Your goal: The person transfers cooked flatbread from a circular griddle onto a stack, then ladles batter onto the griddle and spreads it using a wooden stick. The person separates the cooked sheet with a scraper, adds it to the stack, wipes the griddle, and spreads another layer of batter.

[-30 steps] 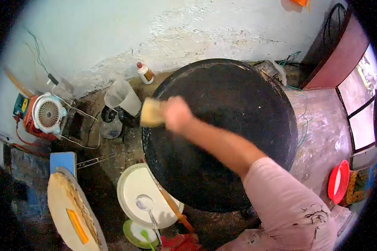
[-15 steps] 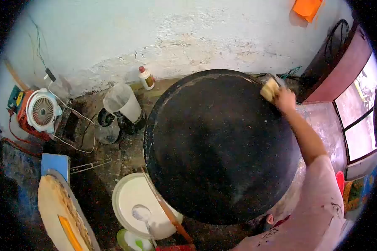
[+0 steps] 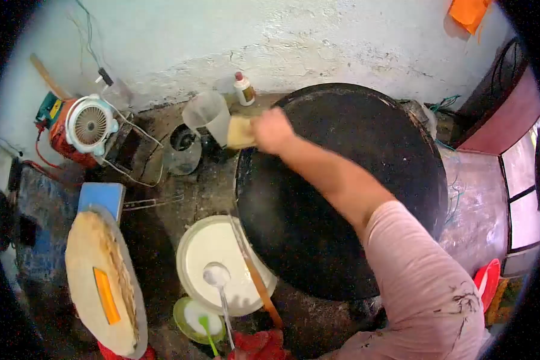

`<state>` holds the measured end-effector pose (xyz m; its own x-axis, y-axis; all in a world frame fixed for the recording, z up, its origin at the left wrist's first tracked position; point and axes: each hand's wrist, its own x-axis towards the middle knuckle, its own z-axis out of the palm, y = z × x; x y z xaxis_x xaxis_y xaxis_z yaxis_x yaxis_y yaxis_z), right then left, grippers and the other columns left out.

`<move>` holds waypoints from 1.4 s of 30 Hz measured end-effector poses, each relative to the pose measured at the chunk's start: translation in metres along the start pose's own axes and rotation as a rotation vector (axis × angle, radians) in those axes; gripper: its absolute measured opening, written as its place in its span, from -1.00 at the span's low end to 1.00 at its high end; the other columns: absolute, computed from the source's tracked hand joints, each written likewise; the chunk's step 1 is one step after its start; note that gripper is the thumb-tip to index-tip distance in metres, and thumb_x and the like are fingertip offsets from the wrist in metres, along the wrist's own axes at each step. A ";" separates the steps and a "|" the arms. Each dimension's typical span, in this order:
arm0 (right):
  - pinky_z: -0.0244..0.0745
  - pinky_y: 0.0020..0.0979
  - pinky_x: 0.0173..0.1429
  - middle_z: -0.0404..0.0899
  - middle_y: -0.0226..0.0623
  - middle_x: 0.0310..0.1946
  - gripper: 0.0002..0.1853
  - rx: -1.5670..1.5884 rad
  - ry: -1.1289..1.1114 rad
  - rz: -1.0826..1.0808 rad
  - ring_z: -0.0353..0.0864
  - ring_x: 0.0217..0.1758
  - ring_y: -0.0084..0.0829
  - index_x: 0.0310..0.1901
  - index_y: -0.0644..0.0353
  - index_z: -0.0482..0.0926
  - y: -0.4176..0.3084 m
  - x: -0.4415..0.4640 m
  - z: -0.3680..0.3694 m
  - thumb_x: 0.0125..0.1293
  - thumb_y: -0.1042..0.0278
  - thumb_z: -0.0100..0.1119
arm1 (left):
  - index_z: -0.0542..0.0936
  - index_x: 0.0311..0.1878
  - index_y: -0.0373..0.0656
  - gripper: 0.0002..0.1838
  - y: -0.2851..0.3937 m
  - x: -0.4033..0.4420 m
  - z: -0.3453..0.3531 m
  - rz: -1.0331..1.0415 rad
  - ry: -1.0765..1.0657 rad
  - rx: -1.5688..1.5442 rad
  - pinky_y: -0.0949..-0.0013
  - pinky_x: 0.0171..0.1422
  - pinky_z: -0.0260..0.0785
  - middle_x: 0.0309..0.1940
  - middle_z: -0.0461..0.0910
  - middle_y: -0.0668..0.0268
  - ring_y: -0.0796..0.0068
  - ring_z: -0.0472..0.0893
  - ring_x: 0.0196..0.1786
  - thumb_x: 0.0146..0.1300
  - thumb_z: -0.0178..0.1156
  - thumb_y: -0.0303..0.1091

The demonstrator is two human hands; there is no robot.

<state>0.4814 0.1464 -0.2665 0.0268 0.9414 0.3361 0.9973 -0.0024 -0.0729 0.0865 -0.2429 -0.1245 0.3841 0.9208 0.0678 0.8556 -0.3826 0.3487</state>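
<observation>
Right hand (image 3: 274, 132) curled tight around one end of a pale yellow pad (image 3: 241, 133), the fingers blurred enough that their exact placing cannot be told. The left hand is out of sight, so I cannot tell how it is held. Half a second ago the right hand was at the upper right rim of the black round griddle (image 3: 300, 231); now it has swung across to the upper left rim, close to where it was a second ago. The view itself has shifted too, putting the fan (image 3: 90, 126) higher and further right. The orange strip (image 3: 106, 296) lies on the flatbread stack (image 3: 87, 252) as before.

The white bottle (image 3: 244, 93) by the wall has a label, but its print is too small to read.

The pad juts leftward from the hand, just beside the clear pitcher (image 3: 207, 114); whether it touches the pitcher or the griddle cannot be told. The forearm crosses above the griddle. Well below the hand, the batter bowl (image 3: 182, 273) has a ladle (image 3: 216, 276) in it and a wooden stick (image 3: 259, 285) across its right side.
</observation>
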 end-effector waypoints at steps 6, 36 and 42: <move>0.22 -0.20 -0.20 0.45 -0.31 -0.47 -0.88 0.337 0.076 -0.495 0.41 -0.28 -0.25 -0.39 0.00 0.56 -0.121 -0.184 -0.084 0.03 0.29 0.05 | 0.43 0.07 -0.25 -0.55 0.002 -0.032 -0.010 0.096 0.150 -0.165 0.03 0.11 0.19 0.10 0.28 -0.04 -0.06 0.35 0.03 0.20 0.04 -0.16; 0.41 -0.19 0.02 0.40 -0.01 0.00 -0.34 1.039 -0.727 0.732 0.44 0.04 -0.14 0.07 0.24 0.37 -0.240 -0.465 0.029 0.07 -0.13 0.15 | 0.46 -0.02 -0.29 -0.59 -0.039 -0.110 -0.010 0.035 0.276 -0.229 0.12 0.09 0.18 0.12 0.24 -0.03 -0.03 0.24 0.10 0.00 0.09 -0.38; 0.45 -0.20 -0.12 0.55 -0.03 -0.26 -0.49 0.874 -0.515 0.739 0.56 -0.13 -0.18 -0.09 0.30 0.42 -0.252 -0.423 -0.019 0.18 -0.05 0.07 | 0.45 -0.04 -0.35 -0.59 -0.032 -0.112 -0.013 0.042 0.265 -0.219 0.10 0.08 0.16 0.10 0.25 -0.06 -0.05 0.23 0.11 -0.01 0.06 -0.40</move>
<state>0.2195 -0.2574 -0.3727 0.3333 0.8330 -0.4415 0.3719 -0.5465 -0.7503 0.0117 -0.3323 -0.1312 0.2892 0.9034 0.3165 0.7353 -0.4213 0.5308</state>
